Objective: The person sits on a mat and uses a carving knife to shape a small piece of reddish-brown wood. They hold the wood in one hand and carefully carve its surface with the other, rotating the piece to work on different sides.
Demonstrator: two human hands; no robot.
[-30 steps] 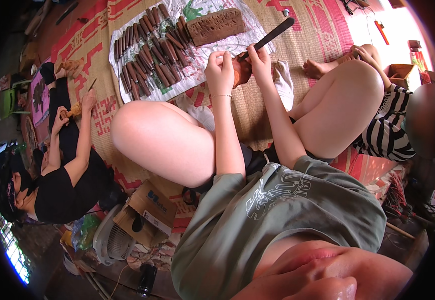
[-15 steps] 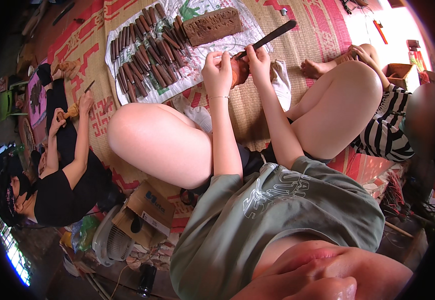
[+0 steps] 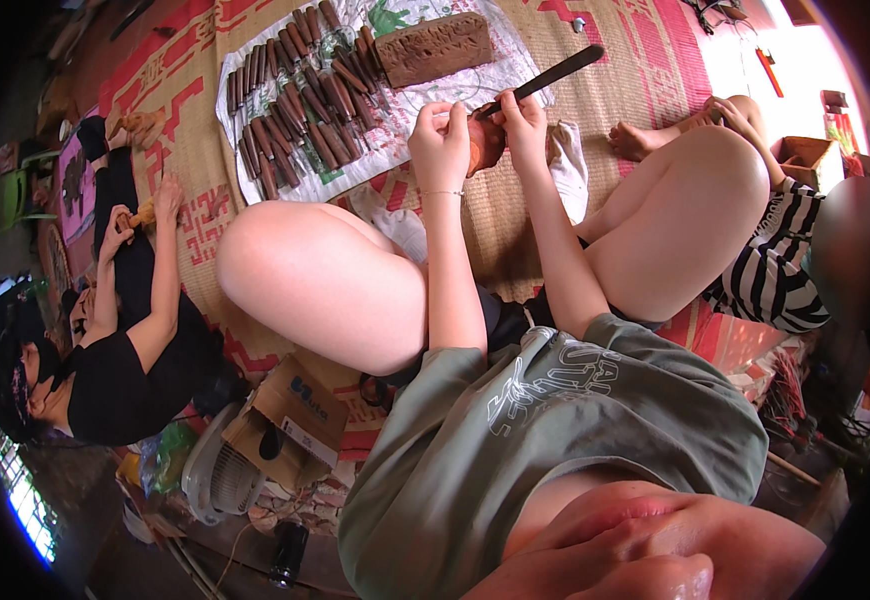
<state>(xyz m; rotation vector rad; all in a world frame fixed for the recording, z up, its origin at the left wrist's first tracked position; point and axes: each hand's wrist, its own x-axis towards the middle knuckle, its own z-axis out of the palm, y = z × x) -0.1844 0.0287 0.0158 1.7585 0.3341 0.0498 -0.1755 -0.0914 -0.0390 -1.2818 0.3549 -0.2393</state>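
Observation:
My left hand [image 3: 439, 140] is closed around a small reddish-brown carved wooden piece [image 3: 485, 146], held in front of me between my raised knees. My fingers hide part of it. On the other side, my right hand [image 3: 523, 132] pinches a long dark tool [image 3: 560, 71] near its working end. Its wide, rounded end points away to the upper right, and its other end meets the top of the wooden piece. My right fingers are also right beside the piece. The tool's tip is too small to make out.
Beyond my hands, a white printed sheet [image 3: 395, 152] holds several wood-handled carving tools [image 3: 300, 100] and a brown carved block [image 3: 433, 50]. A woven mat [image 3: 510, 225] lies below. A person in black [image 3: 130, 375] works at left; another in stripes [image 3: 770, 265] sits at right. A cardboard box [image 3: 300, 410] stands behind.
The view has shifted slightly, and my hands keep nearly the same grip on the wooden piece and the tool. At left, the other person's tool hand has moved a little and its tool has turned.

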